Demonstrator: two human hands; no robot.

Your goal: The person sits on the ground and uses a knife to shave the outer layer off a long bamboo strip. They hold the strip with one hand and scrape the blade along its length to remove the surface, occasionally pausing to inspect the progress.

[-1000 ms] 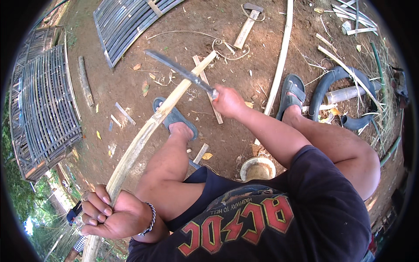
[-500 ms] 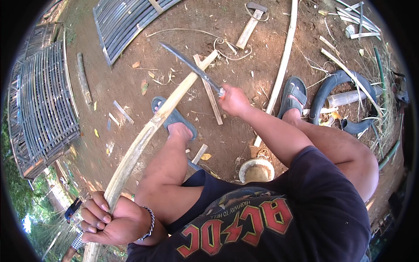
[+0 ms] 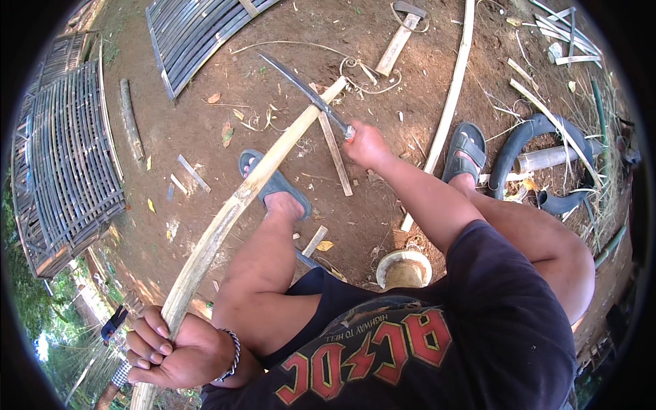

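Note:
My left hand (image 3: 179, 352) is closed around the lower part of a long, pale split bamboo strip (image 3: 225, 205), which slants up and away to the right. A machete (image 3: 294, 80) with a long dark blade is in my right hand (image 3: 367, 145), fingers wrapped round its handle. The blade crosses the strip near its far end and appears to touch it; its tip points far left. Beneath the crossing, a thin wooden stick (image 3: 335, 150) lies on the ground.
Bamboo slat panels (image 3: 68, 164) stand at the left, with another slatted panel (image 3: 198, 34) at the far side. A wooden-handled hammer (image 3: 398, 44) and a long bamboo strip (image 3: 451, 89) lie on the dirt. Right are a black tyre tube (image 3: 509, 154) and bamboo tube (image 3: 547, 158). A bucket (image 3: 404, 257) stands close to me.
My right hand and the machete have shifted very slightly to the right, with the view shifting a little too. Both grips stay the same.

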